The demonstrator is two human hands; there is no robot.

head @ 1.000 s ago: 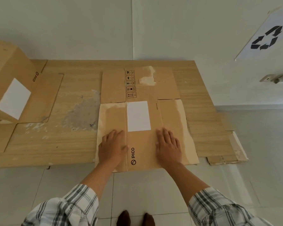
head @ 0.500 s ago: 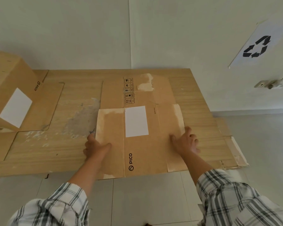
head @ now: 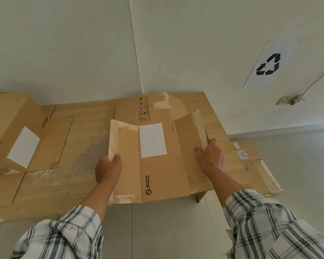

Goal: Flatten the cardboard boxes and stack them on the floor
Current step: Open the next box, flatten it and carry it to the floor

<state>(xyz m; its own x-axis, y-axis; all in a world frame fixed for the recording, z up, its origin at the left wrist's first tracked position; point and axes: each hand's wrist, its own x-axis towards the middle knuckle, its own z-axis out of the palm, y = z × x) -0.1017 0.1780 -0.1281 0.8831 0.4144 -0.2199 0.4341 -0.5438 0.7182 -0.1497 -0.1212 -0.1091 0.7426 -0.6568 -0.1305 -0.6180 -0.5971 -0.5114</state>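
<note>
While the left hand (head: 108, 168) clasped the flattened box (head: 157, 174) by its left flap and the right hand (head: 211, 156) clasped its right flap (both flaps bent upward), it hung low over the cardboard stack (head: 64, 174) on the floor (head: 166, 230), so lowering it level and square seemed best.

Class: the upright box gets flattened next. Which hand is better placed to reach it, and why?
Probably left. The upright box stands to the left, nearer the left hand, which grips the flattened box by its left flap. The right hand grips the right flap, across the flattened box from it.
</note>
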